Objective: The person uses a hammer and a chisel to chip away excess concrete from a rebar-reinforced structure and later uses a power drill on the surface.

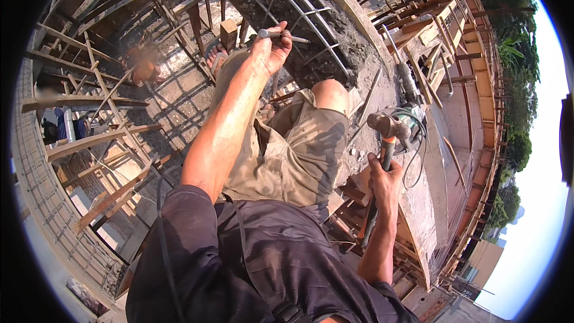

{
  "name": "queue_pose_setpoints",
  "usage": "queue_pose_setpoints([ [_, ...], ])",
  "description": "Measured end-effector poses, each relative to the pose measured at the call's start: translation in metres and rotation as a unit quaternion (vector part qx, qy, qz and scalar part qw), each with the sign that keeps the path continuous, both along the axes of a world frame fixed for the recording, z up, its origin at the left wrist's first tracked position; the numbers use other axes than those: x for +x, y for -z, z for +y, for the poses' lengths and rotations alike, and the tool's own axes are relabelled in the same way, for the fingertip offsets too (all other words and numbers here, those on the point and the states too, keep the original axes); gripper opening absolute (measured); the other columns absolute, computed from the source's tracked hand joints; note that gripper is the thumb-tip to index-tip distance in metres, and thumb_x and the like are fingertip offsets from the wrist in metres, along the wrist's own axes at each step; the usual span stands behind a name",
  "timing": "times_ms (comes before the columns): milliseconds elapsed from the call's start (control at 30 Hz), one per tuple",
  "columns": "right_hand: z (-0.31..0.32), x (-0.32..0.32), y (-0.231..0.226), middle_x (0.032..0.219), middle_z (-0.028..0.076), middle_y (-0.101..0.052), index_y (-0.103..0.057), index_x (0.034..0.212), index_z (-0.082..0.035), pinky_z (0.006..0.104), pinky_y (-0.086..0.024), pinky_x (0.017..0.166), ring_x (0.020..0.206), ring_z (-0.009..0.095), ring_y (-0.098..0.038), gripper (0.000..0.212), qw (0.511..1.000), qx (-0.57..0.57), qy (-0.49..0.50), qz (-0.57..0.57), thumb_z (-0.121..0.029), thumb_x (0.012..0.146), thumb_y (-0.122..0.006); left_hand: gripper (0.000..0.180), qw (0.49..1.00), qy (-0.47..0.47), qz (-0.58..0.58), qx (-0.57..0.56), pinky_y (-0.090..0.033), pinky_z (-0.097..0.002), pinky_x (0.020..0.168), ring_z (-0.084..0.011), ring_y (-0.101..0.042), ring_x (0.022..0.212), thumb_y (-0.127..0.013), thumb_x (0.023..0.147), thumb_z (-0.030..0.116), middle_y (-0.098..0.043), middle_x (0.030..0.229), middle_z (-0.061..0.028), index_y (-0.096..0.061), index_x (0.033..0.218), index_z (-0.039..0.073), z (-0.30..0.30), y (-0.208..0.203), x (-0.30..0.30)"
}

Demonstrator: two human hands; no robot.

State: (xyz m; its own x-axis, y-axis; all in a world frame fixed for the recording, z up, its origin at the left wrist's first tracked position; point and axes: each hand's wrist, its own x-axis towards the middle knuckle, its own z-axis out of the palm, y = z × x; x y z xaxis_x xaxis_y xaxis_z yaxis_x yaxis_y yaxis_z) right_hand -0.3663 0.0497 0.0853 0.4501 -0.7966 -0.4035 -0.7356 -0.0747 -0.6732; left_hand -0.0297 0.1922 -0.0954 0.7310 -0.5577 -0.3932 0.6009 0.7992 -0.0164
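My left hand [274, 52] is closed around a short steel chisel [298, 39]. The chisel lies nearly level, its round struck end toward the left and its thinner end over the rebar cage [305, 15] in the concrete trough. In my right hand [385, 178] is a hammer [387, 125], gripped by its black and orange handle. The hammer's steel head points up and away from me, well apart from the chisel. Right behind it lies a power tool [409, 116] with a cable, partly hidden by the hammer head.
Rough concrete rubble [359, 54] borders the trough beside my bent knee. Timber props and planks [101, 101] cross a deep drop at left, where a person [143, 69] shows blurred. Loose boards [436, 42] stand at the right, beside a sloping formwork panel [427, 203].
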Motion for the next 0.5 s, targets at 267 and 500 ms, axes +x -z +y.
queue_pose_setpoints([
  [267,-0.014,-0.063,0.069,0.056,-0.002,-0.049,-0.056,0.071,-0.004,0.0258,-0.032,0.040,0.044,0.006,-0.043,0.031,0.996,0.072,0.037,0.040,-0.025,0.089,-0.072,0.059,0.977,-0.038,-0.113,0.178,-0.052,-0.0339,0.066,-0.0226,-0.062,0.076,-0.033,0.098,0.044,-0.060,0.093,-0.0176,-0.054,0.127,-0.002,0.005,-0.008,0.021],
  [500,-0.019,-0.092,0.115,0.058,-0.001,-0.050,-0.059,0.084,-0.002,0.0264,-0.038,0.042,0.046,0.009,-0.047,0.025,0.987,0.141,0.070,0.021,-0.024,0.089,-0.072,0.032,0.611,-0.032,-0.565,0.554,-0.050,-0.0354,0.067,-0.0219,-0.061,0.076,-0.061,0.095,0.030,-0.061,0.092,-0.0090,-0.066,0.115,0.005,-0.057,-0.046,0.020],
])
